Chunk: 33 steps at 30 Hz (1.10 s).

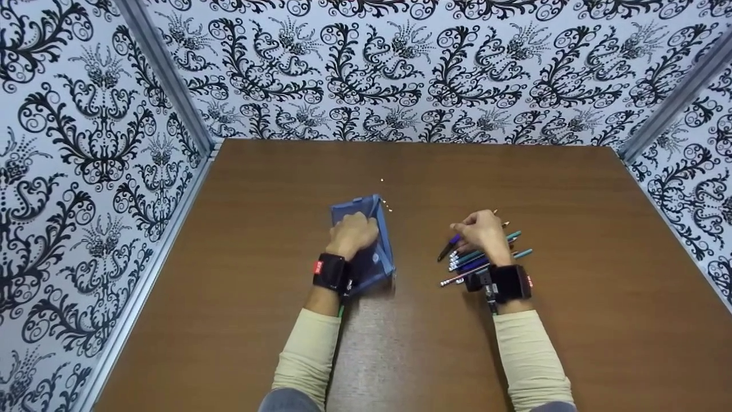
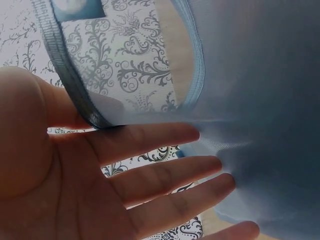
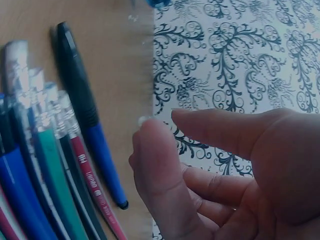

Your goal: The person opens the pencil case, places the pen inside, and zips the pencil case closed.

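Observation:
A blue see-through pouch (image 1: 372, 269) lies left of centre on the table. My left hand (image 1: 353, 233) grips it, the thumb and fingers on either side of its dark-edged rim (image 2: 65, 75), the other fingers stretched along the mesh (image 2: 260, 110). My right hand (image 1: 479, 232) hovers over a bunch of pencils (image 1: 457, 280), with nothing between thumb and index finger. A blue and black pen (image 1: 449, 248) lies at the bunch's left side, close to the right fingertips; the right wrist view shows a gap between them and the pen (image 3: 95, 130).
Small white bits (image 1: 384, 202) lie beside the pouch's upper right corner. Patterned wall panels (image 1: 400, 68) enclose the brown table (image 1: 274, 171) at the back and sides. Both wrists wear black straps (image 1: 331, 272).

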### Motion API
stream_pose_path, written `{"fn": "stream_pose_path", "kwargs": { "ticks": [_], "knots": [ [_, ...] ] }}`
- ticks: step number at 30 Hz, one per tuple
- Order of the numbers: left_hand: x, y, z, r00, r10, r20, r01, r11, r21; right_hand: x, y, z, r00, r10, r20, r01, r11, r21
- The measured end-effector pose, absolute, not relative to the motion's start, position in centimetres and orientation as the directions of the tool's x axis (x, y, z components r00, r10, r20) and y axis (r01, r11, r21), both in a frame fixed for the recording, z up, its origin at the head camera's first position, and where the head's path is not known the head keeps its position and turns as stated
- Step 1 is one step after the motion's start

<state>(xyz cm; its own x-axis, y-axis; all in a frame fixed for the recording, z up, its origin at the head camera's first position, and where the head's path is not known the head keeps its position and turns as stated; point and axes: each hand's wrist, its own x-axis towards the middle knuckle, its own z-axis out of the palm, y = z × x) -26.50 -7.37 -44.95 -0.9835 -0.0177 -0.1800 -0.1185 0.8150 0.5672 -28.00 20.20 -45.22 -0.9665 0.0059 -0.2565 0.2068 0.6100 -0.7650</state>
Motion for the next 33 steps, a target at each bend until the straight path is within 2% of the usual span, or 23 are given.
{"fn": "stream_pose_path", "kwargs": {
  "ticks": [12,21,25,33],
  "knots": [
    [-26.4,-7.2,-44.9,-0.980,-0.012,-0.196,-0.123,0.819,0.561,-28.1,19.5,-45.9,-0.964,0.070,-0.258,0.211,0.794,-0.571],
    [-26.5,-7.3,-44.8,-0.976,-0.011,-0.217,-0.132,0.821,0.556,-28.5,18.9,-46.9,-0.982,0.068,-0.175,0.145,0.868,-0.476],
    [-26.5,-7.3,-44.9,-0.977,-0.007,-0.215,-0.129,0.819,0.559,-28.5,18.3,-47.3,-0.984,0.092,-0.154,0.155,0.868,-0.471],
    [-26.5,-7.4,-44.8,-0.983,-0.004,-0.184,-0.108,0.821,0.560,-28.2,17.0,-47.6,-0.992,0.057,-0.114,0.104,0.878,-0.467]
  ]
}}
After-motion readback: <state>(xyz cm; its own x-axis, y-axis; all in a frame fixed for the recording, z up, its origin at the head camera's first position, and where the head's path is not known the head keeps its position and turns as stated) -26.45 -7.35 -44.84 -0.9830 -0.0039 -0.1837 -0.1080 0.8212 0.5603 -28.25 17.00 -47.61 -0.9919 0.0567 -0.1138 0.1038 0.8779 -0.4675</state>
